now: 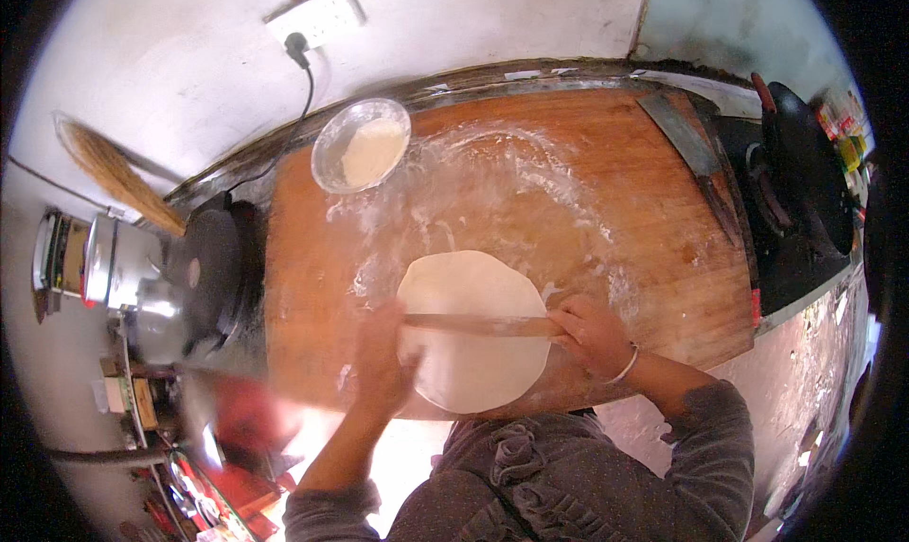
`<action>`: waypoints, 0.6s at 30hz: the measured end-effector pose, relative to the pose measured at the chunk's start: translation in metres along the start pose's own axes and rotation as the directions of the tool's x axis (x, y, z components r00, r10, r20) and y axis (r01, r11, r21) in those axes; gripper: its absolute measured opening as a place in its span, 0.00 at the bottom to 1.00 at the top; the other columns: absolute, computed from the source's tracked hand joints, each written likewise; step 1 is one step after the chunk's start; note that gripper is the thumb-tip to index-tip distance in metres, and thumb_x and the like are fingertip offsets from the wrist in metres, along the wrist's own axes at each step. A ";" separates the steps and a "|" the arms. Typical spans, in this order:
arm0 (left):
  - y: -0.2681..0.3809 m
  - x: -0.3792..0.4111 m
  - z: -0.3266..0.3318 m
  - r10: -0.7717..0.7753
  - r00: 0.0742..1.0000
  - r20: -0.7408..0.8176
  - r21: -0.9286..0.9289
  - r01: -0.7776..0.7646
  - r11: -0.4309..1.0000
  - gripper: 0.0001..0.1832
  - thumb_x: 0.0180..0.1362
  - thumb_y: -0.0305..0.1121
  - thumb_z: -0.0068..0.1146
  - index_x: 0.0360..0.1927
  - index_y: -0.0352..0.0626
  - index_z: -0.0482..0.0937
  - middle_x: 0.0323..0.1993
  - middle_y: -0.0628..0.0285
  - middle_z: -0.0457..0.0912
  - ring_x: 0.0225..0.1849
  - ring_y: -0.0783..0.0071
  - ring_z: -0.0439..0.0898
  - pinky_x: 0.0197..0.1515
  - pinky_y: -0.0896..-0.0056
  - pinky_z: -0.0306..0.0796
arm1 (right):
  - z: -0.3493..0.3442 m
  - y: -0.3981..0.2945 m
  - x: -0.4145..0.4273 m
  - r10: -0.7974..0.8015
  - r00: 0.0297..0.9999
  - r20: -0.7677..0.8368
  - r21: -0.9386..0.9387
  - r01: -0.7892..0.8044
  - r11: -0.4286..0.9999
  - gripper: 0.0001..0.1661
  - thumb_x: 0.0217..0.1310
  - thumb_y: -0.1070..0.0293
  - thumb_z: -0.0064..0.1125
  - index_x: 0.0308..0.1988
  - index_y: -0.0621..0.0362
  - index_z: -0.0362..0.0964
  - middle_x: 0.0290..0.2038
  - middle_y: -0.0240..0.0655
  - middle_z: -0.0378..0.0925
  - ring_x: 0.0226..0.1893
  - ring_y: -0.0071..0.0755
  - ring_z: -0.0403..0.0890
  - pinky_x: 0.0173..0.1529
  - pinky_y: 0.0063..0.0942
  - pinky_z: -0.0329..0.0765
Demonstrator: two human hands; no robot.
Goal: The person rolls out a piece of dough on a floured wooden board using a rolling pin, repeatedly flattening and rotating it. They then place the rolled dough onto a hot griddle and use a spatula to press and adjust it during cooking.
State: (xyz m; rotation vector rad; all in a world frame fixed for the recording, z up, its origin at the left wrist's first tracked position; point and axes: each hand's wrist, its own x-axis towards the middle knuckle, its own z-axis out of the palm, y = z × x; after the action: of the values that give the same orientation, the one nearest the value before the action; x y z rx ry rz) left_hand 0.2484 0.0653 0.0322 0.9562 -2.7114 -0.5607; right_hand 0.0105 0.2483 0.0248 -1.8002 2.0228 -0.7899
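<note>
A round sheet of dough (471,279) lies flat on a floured wooden board (675,272), close to its near edge. Across the dough's middle runs a wooden rolling pin (479,325). My right hand (593,336), with a pale bangle at the wrist, grips the pin's right end. At the pin's left end is my left hand (387,357), blurred, over the dough's left edge; whether its fingers hold the pin is not plain. Loose flour is spread in an arc beyond the dough. A clear bowl (323,155) holding flour stands at the board's back left.
A cleaver (682,134) lies at the board's back right corner. Right of the board is a dark wok (802,166) on a black surface. To the left stand a round black pan (209,272) and metal pots (124,261). A power cord hangs from a wall socket (323,16).
</note>
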 end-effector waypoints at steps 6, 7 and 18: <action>-0.003 0.121 0.042 0.200 0.980 -0.008 0.199 -0.194 0.961 0.32 0.51 0.43 0.48 0.56 0.34 0.57 0.57 0.48 0.58 0.59 0.52 0.56 0.60 0.56 0.47 | 0.002 0.033 0.036 0.062 0.994 -0.084 -0.196 -0.078 0.978 0.22 0.40 0.71 0.57 0.42 0.59 0.67 0.33 0.39 0.68 0.32 0.43 0.70 0.35 0.36 0.68; -0.004 0.148 0.055 0.204 0.978 -0.049 0.179 -0.192 0.965 0.31 0.52 0.42 0.47 0.56 0.34 0.57 0.57 0.48 0.58 0.59 0.52 0.57 0.60 0.56 0.48 | -0.006 0.043 0.045 0.078 0.992 -0.099 -0.234 -0.099 0.967 0.22 0.40 0.71 0.57 0.42 0.59 0.67 0.33 0.39 0.68 0.32 0.43 0.70 0.34 0.36 0.68; 0.007 0.103 0.028 0.315 0.937 0.149 0.066 -0.327 0.943 0.31 0.53 0.40 0.42 0.59 0.37 0.53 0.60 0.49 0.53 0.61 0.50 0.51 0.60 0.50 0.41 | -0.001 0.020 0.000 0.152 0.987 -0.051 -0.074 -0.156 0.985 0.19 0.42 0.67 0.57 0.40 0.57 0.67 0.32 0.38 0.68 0.33 0.42 0.71 0.33 0.35 0.69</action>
State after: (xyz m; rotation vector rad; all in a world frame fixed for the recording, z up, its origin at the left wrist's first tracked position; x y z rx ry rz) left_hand 0.1570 0.0125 0.0175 0.4873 -2.9510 -0.4570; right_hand -0.0061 0.2498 0.0137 -1.6551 2.2198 -0.7213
